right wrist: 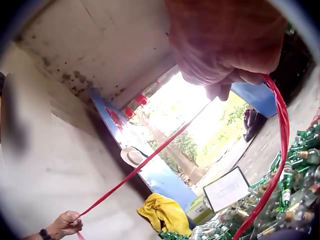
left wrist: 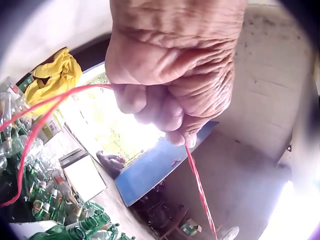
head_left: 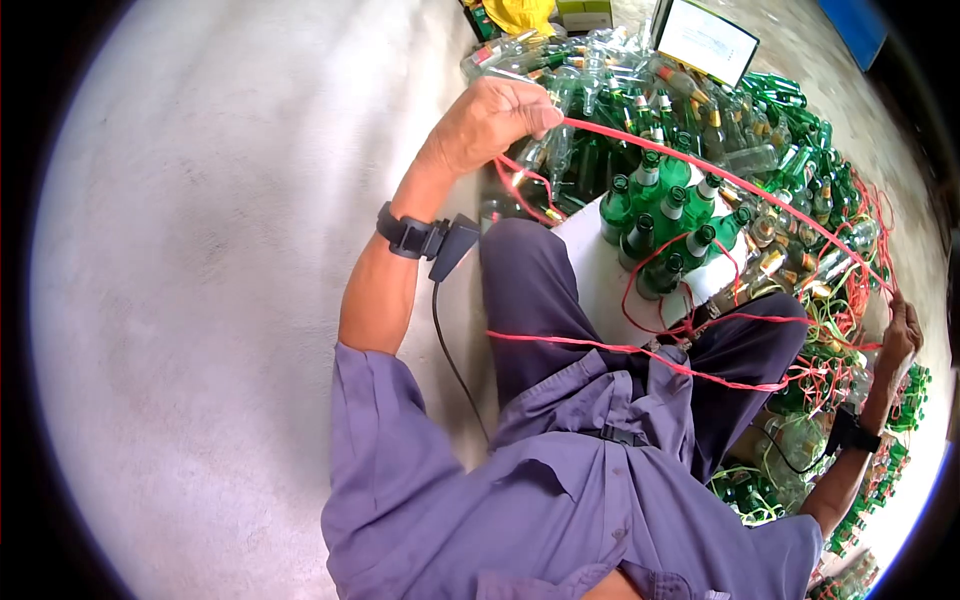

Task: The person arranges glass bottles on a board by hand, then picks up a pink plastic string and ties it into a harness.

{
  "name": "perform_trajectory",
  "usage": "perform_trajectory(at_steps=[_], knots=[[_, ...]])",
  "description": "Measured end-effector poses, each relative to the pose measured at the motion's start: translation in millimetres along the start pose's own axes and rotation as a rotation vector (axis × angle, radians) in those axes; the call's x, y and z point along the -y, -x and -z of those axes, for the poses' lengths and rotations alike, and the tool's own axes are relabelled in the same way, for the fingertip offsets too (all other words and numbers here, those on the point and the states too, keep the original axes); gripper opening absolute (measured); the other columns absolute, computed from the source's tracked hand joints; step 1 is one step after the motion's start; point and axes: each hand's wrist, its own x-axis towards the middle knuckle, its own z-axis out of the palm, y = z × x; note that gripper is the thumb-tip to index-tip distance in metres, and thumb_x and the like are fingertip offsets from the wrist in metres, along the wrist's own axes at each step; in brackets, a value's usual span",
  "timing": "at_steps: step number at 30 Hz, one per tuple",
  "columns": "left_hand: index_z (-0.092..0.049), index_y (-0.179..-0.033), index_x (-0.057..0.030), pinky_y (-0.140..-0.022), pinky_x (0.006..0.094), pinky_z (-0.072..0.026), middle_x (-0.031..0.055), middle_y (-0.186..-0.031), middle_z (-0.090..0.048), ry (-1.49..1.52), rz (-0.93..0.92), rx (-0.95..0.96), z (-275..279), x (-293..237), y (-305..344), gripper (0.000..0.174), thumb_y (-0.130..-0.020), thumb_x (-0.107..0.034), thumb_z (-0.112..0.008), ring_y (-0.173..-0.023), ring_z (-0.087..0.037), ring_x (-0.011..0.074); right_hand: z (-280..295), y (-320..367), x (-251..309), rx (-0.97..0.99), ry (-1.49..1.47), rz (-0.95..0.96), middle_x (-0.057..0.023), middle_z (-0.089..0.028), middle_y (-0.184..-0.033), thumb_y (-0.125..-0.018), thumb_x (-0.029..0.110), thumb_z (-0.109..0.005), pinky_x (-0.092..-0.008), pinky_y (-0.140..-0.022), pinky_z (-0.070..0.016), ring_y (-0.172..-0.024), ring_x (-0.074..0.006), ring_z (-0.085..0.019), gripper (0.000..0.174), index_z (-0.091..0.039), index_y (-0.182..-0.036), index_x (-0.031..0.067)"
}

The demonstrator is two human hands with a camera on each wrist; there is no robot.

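Note:
A red plastic string (head_left: 720,178) runs taut between both raised hands. My left hand (head_left: 492,122) grips one part of it, fingers curled, above the left knee; loose string hangs from that fist. Out at the far right, my right hand (head_left: 903,330) grips the other part, and in the right wrist view string trails down from the fist (right wrist: 225,55). Between the knees, a cluster of upright green bottles (head_left: 668,222) stands on a white board (head_left: 590,262). More red string loops around the bottles and lies across the lap.
Heaps of loose green and clear bottles (head_left: 590,75) spread beyond the board and down the right side. A framed paper sheet (head_left: 706,42) leans at the back beside a yellow cloth (head_left: 520,14). Tangled red string (head_left: 858,290) lies over bottles at right. Bare floor (head_left: 200,300) stretches left.

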Motion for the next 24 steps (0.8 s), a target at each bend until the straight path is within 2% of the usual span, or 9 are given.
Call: perform_trajectory(at_steps=[2, 4, 8, 14, 16, 17, 19, 20, 24], knots=[[-0.065, -0.076, -0.0005, -0.066, 0.0244, -0.0406, -0.0007, -0.070, -0.056, -0.001, -0.017, -0.010, 7.3, -0.8, -1.0, 0.034, -0.093, -0.029, -0.068, -0.069, -0.049, 0.0084, 8.8, -10.8, -27.3, 0.001, 0.021, -0.039, -0.0049, -0.070, -0.095, -0.099, 0.033, -0.058, -0.0267, -0.081, -0.0430, -0.086, -0.0108, -0.057, 0.035, -0.072, -0.107, 0.0020], [-0.065, -0.075, -0.0010, -0.066, 0.0243, -0.0405, -0.0010, -0.070, -0.056, 0.032, 0.006, -0.006, 6.6, -5.4, -1.7, 0.034, -0.092, -0.031, -0.069, -0.069, -0.049, 0.0081, 10.5, -6.0, -32.3, -0.037, 0.010, 0.038, -0.0041, -0.069, -0.092, -0.098, 0.034, -0.060, -0.0275, -0.079, -0.0427, -0.082, -0.0106, -0.054, 0.036, -0.072, -0.102, 0.0009], [-0.060, -0.070, 0.0002, -0.066, 0.0271, -0.0421, 0.0017, -0.065, -0.057, -0.056, -0.021, 0.001, 8.5, -12.1, -7.7, 0.040, -0.092, -0.033, -0.066, -0.066, -0.049, 0.0098, 16.8, -16.2, -72.9, -0.011, -0.003, -0.073, -0.0035, -0.068, -0.087, -0.096, 0.038, -0.063, -0.0285, -0.076, -0.0418, -0.078, -0.0114, -0.050, 0.039, -0.072, -0.096, 0.0008], [-0.061, -0.070, -0.0011, -0.065, 0.0270, -0.0431, 0.0030, -0.064, -0.056, -0.129, -0.007, -0.020, 13.1, -12.5, -10.7, 0.039, -0.091, -0.033, -0.066, -0.065, -0.051, 0.0104, 32.3, -16.5, -102.9, -0.016, 0.038, -0.077, -0.0062, -0.072, -0.099, -0.098, 0.036, -0.060, -0.0291, -0.083, -0.0439, -0.089, -0.0130, -0.059, 0.036, -0.074, -0.107, 0.0032], [-0.061, -0.069, -0.0024, -0.065, 0.0274, -0.0433, 0.0030, -0.064, -0.056, -0.267, -0.196, 0.019, 17.5, -10.1, -11.6, 0.037, -0.091, -0.032, -0.067, -0.064, -0.052, 0.0099, 36.8, -17.7, -117.9, -0.032, 0.011, -0.075, -0.0083, -0.072, -0.104, -0.098, 0.032, -0.058, -0.0304, -0.087, -0.0448, -0.094, -0.0146, -0.061, 0.034, -0.072, -0.113, 0.0044], [-0.061, -0.069, -0.0024, -0.065, 0.0274, -0.0433, 0.0030, -0.064, -0.056, -0.269, -0.195, 0.016, 19.0, -8.8, -10.8, 0.037, -0.091, -0.032, -0.067, -0.064, -0.052, 0.0099, 37.2, -16.7, -125.8, -0.059, -0.063, 0.011, -0.0090, -0.072, -0.103, -0.099, 0.030, -0.058, -0.0315, -0.088, -0.0451, -0.092, -0.0150, -0.061, 0.033, -0.072, -0.115, 0.0046], [-0.065, -0.074, -0.0017, -0.076, 0.0247, -0.0410, -0.0007, -0.070, -0.058, -0.206, -0.110, 0.001, 20.8, -9.5, -10.0, 0.035, -0.092, -0.032, -0.068, -0.070, -0.050, 0.0085, 40.6, -20.2, -124.5, -0.070, -0.043, -0.035, -0.0091, -0.072, -0.103, -0.099, 0.029, -0.057, -0.0317, -0.089, -0.0449, -0.092, -0.0150, -0.061, 0.033, -0.071, -0.116, 0.0042], [-0.065, -0.074, -0.0017, -0.076, 0.0247, -0.0410, -0.0007, -0.070, -0.058, -0.207, -0.111, 0.000, 22.1, -10.2, -10.2, 0.035, -0.092, -0.032, -0.068, -0.070, -0.050, 0.0085, 43.2, -22.8, -123.9, -0.083, -0.022, -0.082, -0.0092, -0.072, -0.103, -0.099, 0.029, -0.057, -0.0319, -0.089, -0.0448, -0.092, -0.0151, -0.061, 0.033, -0.071, -0.116, 0.0039], [-0.062, -0.069, -0.0042, -0.100, 0.0278, -0.0362, -0.0018, -0.066, -0.054, -0.022, -0.036, -0.025, 23.1, -23.0, -12.4, 0.038, -0.092, -0.034, -0.068, -0.067, -0.047, 0.0080, 50.0, -19.5, -100.6, -0.068, -0.029, -0.120, -0.0084, -0.072, -0.098, -0.099, 0.031, -0.057, -0.0315, -0.086, -0.0450, -0.092, -0.0142, -0.060, 0.034, -0.073, -0.110, 0.0029]])
